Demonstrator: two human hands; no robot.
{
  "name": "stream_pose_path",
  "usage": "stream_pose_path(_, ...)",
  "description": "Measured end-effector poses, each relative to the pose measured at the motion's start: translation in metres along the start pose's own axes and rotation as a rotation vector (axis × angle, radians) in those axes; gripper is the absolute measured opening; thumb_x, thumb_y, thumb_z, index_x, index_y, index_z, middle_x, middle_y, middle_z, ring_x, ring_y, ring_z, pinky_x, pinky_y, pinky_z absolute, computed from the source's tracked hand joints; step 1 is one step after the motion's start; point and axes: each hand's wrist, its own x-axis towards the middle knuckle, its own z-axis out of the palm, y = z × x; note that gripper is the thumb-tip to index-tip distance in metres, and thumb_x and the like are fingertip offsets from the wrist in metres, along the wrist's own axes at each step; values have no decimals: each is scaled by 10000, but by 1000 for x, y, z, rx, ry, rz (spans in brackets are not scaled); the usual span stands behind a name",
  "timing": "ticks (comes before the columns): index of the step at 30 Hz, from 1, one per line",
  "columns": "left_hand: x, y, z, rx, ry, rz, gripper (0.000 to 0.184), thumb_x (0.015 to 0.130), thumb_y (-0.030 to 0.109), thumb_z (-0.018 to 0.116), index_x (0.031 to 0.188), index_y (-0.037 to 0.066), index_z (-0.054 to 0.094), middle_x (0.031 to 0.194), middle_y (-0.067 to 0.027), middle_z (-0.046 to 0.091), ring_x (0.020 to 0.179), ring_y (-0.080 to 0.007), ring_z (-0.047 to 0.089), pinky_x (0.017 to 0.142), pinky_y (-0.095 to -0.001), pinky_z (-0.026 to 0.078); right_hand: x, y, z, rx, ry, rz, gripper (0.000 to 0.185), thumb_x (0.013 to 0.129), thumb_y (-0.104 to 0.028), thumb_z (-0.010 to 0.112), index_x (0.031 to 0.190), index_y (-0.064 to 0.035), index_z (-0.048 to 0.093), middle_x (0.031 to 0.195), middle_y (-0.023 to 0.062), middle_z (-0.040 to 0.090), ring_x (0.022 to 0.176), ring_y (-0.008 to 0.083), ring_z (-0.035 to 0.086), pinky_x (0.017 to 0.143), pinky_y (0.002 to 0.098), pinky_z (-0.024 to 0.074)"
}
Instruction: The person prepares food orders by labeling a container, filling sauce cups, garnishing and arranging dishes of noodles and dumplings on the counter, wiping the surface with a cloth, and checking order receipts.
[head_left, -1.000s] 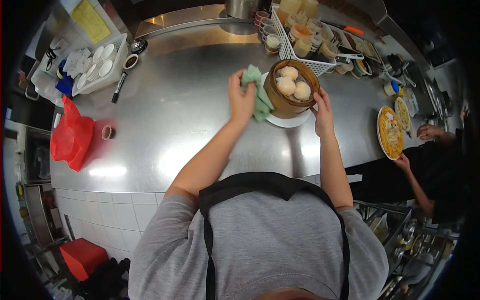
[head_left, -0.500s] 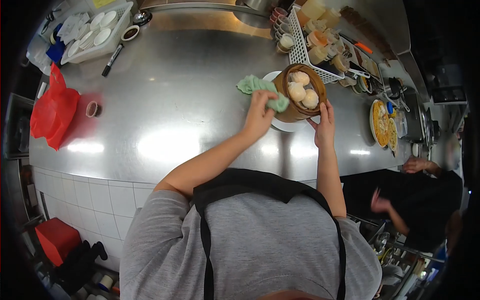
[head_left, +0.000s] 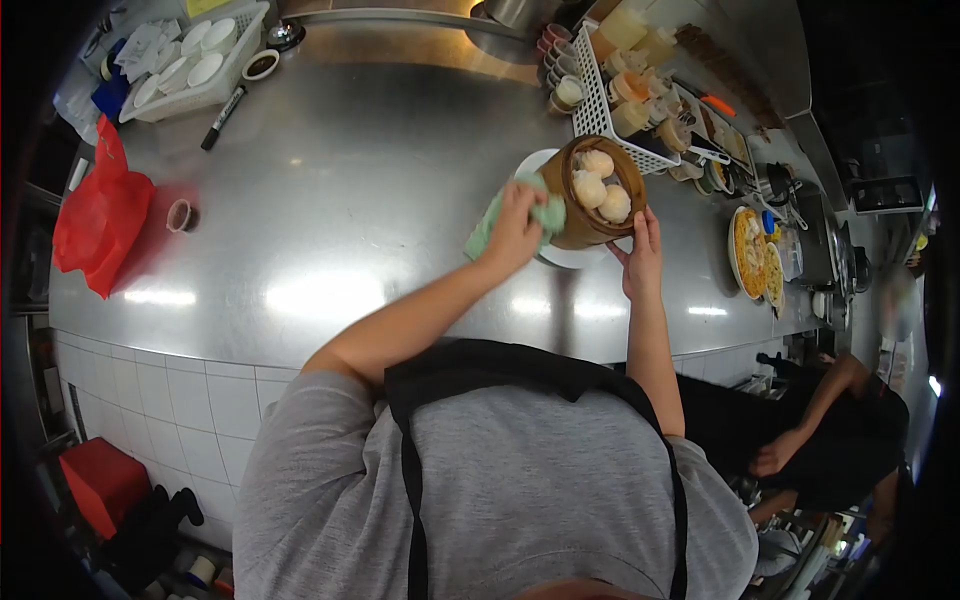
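Note:
My left hand point(head_left: 514, 230) is closed around a crumpled green cloth point(head_left: 485, 232), beside the left side of a round bamboo steamer point(head_left: 572, 228). Fingers and cloth are slightly smeared by motion. With my right hand point(head_left: 643, 258) I grip the steamer's right rim, thumb low on its outer wall. The steamer tilts, showing three pale round dumplings point(head_left: 590, 188) inside. Under it is a white plate point(head_left: 576, 258), partly hidden by the steamer and the cloth.
A white basket of sauce bottles point(head_left: 590, 98) stands beyond the steamer. Right of it are oval dishes of food point(head_left: 749, 255). On the left lie a red plastic bag point(head_left: 100, 235), a small sauce cup point(head_left: 181, 216) and a marker point(head_left: 222, 118). A co-worker point(head_left: 850, 430) stands at right.
My left hand has shifted slightly left along the steamer's side, and the cloth now hangs lower. The steamer stays in my right hand. The co-worker has changed posture.

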Motion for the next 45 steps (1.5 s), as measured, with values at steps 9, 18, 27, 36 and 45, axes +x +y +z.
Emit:
stream_pose_path(9, -11, 30, -81, 300, 131, 84, 300, 630, -134, 377, 828, 31, 531, 925, -105, 437, 849, -253, 446, 692, -270, 374, 44, 55, -68, -250, 17, 128, 434, 906, -392, 431, 1182, -61, 487, 963, 24, 543, 798, 110, 532, 606, 254, 447)
stream_pose_path(18, 5, -7, -149, 1268, -316, 125, 427, 861, 338, 451, 1281, 264, 433, 1399, -88, 294, 1288, -335, 248, 1020, -544, 219, 27, 65, -33, -287, -5, -3, 312, 805, -68, 558, 1090, 38, 489, 611, 35, 497, 460, 106, 491, 394, 240, 408)
stream_pose_path(27, -14, -19, -215, 1334, 154, -140, 511, 867, 267, 454, 1333, 91, 342, 1408, -190, 230, 1283, -414, 217, 1017, -537, 222, 12, 71, 18, -22, -116, 125, 496, 815, 7, 517, 1235, -34, 256, 831, 104, 514, 566, 158, 560, 470, 282, 534)
stream_pose_path(36, -98, 23, -96, 665, -188, -240, 707, 909, 370, 421, 1387, -5, 59, 1408, -309, 43, 1300, -416, 161, 1034, -467, 216, 3, 72, 84, -53, -401, 143, 622, 838, -144, 590, 1343, -82, 231, 910, 110, 538, 681, 157, 590, 511, 271, 497)
stream_pose_path(45, -51, 14, -116, -86, 209, -614, 652, 890, 229, 508, 1368, 82, 91, 1209, -128, 382, 851, -278, 596, 597, -344, 540, -42, 102, 50, -539, -736, -436, 531, 729, -243, 701, 1187, -105, 471, 896, 78, 495, 720, 166, 533, 676, 278, 462)
